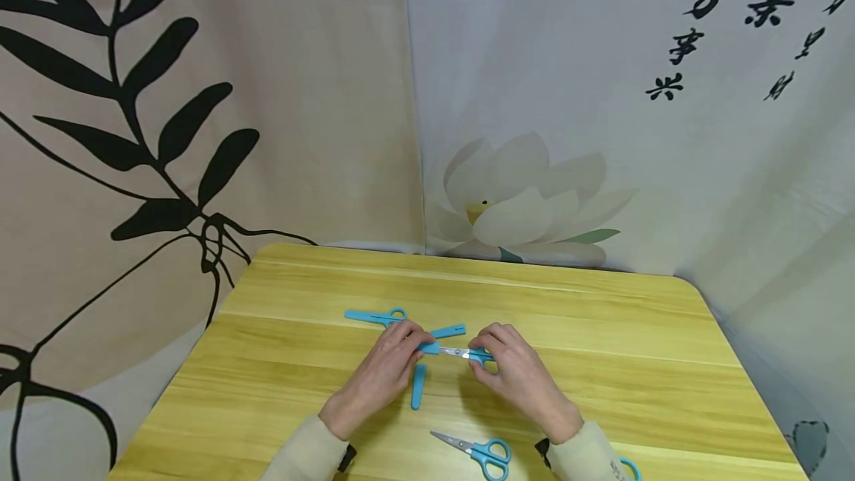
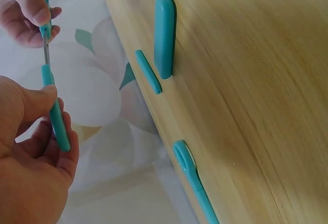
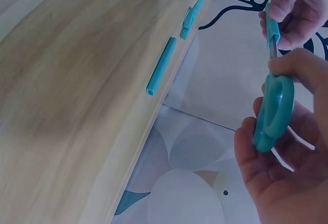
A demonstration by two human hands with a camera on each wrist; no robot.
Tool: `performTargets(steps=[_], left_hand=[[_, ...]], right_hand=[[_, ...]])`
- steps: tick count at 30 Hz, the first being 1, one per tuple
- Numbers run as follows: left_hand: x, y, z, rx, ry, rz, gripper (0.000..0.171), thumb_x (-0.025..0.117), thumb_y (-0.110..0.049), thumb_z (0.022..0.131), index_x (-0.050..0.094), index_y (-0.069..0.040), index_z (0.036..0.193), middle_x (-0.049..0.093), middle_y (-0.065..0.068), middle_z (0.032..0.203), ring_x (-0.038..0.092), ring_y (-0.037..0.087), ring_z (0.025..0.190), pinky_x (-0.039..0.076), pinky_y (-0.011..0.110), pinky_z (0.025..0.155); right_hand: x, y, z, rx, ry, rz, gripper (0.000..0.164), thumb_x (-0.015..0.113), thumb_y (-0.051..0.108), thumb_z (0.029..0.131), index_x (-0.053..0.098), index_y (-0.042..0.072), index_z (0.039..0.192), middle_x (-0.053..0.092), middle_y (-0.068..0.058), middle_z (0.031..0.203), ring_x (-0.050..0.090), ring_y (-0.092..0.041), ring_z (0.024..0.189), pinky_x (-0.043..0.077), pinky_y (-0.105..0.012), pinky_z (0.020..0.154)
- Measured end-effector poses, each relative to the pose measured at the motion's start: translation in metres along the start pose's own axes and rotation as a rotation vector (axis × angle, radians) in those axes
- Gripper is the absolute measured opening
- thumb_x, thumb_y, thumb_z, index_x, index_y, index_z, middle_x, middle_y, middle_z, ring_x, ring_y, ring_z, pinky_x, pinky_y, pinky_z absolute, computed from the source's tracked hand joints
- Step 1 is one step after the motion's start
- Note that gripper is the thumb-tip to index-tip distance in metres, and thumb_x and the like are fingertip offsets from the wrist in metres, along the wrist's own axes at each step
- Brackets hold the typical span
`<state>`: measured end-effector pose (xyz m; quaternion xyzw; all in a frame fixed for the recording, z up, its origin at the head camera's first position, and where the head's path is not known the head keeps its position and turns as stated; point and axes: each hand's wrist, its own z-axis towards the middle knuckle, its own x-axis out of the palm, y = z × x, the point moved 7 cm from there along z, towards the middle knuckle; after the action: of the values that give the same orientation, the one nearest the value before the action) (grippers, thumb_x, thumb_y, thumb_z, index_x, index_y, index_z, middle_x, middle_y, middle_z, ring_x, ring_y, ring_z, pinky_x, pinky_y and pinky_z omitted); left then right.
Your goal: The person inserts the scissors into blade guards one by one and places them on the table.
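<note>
My left hand [image 1: 384, 366] pinches a blue blade cover [image 2: 58, 119] between thumb and fingers. In my right hand [image 1: 517, 373] are the blue handles of a pair of scissors [image 3: 278, 106], gripped by thumb and fingers. The silver blades point left, their front part hidden inside the cover and a short bare length showing between the two hands. Just behind the left hand lies another blue cover [image 1: 449, 331], and a further cover [image 1: 418, 387] lies nearer, below the held pieces.
Sheathed blue scissors [image 1: 367, 315] lie at the back left, partly behind the left hand. Uncovered scissors [image 1: 477, 453] rest near the front, blades pointing left. A blue handle loop [image 1: 631, 470] peeks out beside the right sleeve. All lie on a wooden table [image 1: 601, 325].
</note>
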<state>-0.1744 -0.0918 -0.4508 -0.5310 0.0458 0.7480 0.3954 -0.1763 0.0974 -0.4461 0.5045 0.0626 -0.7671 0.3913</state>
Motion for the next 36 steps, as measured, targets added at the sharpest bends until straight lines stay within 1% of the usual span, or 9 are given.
performTargets(steps=[5, 13, 19, 28, 36], left_hand=[[0.0002, 0.0001, 0.0002, 0.001, 0.004, -0.003, 0.022, 0.072, -0.001, 0.096, 0.072, -0.011, 0.115, 0.060, 0.000, 0.111, 0.055, 0.017, 0.101, 0.052, 0.032, 0.085], [-0.0012, -0.0020, 0.0029, 0.012, -0.010, 0.005, 0.024, 0.074, 0.001, 0.093, 0.072, -0.011, 0.114, 0.061, 0.000, 0.109, 0.055, 0.017, 0.099, 0.052, 0.032, 0.083], [-0.0004, -0.0017, 0.0049, -0.002, -0.006, 0.018, 0.024, 0.074, 0.001, 0.093, 0.072, -0.012, 0.114, 0.061, 0.000, 0.109, 0.054, 0.016, 0.099, 0.051, 0.031, 0.083], [-0.0014, -0.0061, 0.0051, 0.026, -0.034, 0.032, 0.025, 0.077, 0.001, 0.091, 0.072, -0.010, 0.113, 0.061, 0.001, 0.109, 0.054, 0.018, 0.097, 0.051, 0.033, 0.082], [0.0007, -0.0068, 0.0064, 0.006, -0.004, 0.019, 0.023, 0.075, -0.002, 0.094, 0.073, -0.011, 0.115, 0.061, -0.001, 0.110, 0.053, 0.015, 0.097, 0.050, 0.030, 0.080]], right_hand=[[0.0002, 0.0014, 0.0007, 0.004, 0.002, -0.008, 0.024, 0.090, 0.014, 0.080, 0.073, 0.013, 0.097, 0.065, 0.004, 0.102, 0.058, -0.016, 0.092, 0.057, -0.031, 0.077], [0.0004, 0.0032, 0.0028, 0.008, -0.003, -0.018, 0.025, 0.090, 0.015, 0.080, 0.074, 0.012, 0.099, 0.065, 0.002, 0.103, 0.060, -0.017, 0.093, 0.057, -0.032, 0.078], [0.0009, 0.0053, 0.0048, 0.001, -0.012, -0.038, 0.027, 0.090, 0.017, 0.081, 0.075, 0.010, 0.102, 0.066, 0.001, 0.104, 0.062, -0.017, 0.092, 0.058, -0.031, 0.077], [0.0004, 0.0084, 0.0056, -0.008, -0.036, -0.050, 0.022, 0.090, 0.017, 0.081, 0.075, 0.013, 0.097, 0.067, 0.002, 0.102, 0.063, -0.015, 0.087, 0.058, -0.029, 0.073], [0.0003, 0.0090, 0.0057, 0.008, -0.030, -0.046, 0.022, 0.090, 0.018, 0.081, 0.077, 0.013, 0.097, 0.068, 0.002, 0.101, 0.064, -0.015, 0.087, 0.058, -0.029, 0.071]])
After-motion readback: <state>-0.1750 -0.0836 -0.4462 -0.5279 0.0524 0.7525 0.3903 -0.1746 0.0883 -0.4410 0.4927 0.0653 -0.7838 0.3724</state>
